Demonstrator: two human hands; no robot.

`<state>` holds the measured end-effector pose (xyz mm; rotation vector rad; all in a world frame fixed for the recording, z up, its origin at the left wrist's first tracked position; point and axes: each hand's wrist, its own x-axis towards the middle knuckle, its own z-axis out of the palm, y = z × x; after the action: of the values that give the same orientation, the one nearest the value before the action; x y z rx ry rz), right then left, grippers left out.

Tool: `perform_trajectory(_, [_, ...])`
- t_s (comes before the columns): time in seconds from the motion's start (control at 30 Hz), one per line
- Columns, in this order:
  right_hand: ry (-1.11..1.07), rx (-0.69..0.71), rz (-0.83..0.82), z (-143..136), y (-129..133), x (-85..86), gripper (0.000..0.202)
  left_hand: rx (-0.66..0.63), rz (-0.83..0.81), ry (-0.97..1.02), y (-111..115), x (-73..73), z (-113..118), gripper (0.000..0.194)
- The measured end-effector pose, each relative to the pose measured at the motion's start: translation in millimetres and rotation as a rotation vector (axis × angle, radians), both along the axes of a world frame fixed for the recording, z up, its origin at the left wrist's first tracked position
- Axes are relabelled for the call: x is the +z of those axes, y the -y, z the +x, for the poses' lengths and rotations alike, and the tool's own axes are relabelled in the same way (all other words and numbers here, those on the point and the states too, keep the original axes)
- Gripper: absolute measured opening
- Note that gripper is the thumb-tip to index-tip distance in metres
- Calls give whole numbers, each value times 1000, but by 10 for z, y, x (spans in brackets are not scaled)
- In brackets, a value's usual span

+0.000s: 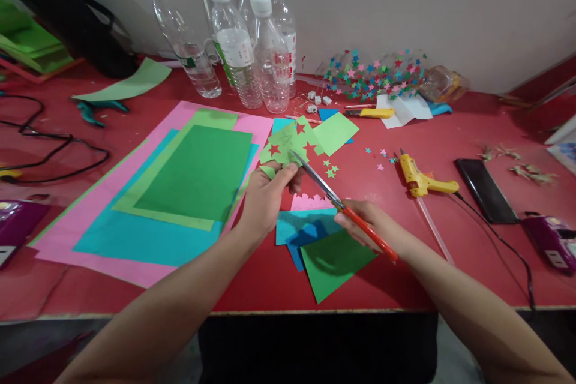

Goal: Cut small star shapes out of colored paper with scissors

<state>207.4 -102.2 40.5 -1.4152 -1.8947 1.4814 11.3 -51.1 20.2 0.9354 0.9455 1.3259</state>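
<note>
My left hand pinches a light green paper that has star-shaped holes and a pencilled star on it. My right hand is closed round the red handles of the scissors, whose blades point up and left, with their tips at the paper by my left fingers. Several small green paper stars lie on the red table just right of my left hand. Below the scissors lie pink, blue and green sheets, the dark green sheet nearest the table's front edge.
Stacked coloured sheets cover the left of the red table. Plastic bottles stand by the wall. A star-covered bottle, a yellow cutter, a yellow glue gun with its cord, and a black phone lie to the right.
</note>
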Motion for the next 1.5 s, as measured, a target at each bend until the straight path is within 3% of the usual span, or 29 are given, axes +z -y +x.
perform_trajectory(0.57, [-6, -23, 5, 13, -2, -23, 44, -14, 12, -18, -3, -29, -10, 19])
perform_trajectory(0.77, [-3, -11, -17, 84, -58, -19, 48, 33, 46, -27, -75, 65, -87, 15])
perform_trajectory(0.87, [-15, -2, -16, 112, -74, -30, 50, 84, -3, 60, -115, 118, -106, 11])
perform_trajectory(1.0, [-60, 4, -47, 121, -62, -6, 50, 53, -81, 140, -104, 143, -82, 16])
perform_trajectory(1.5, [-93, 77, -82, 77, -19, -27, 44, 43, -10, 81, -39, 50, -46, 11])
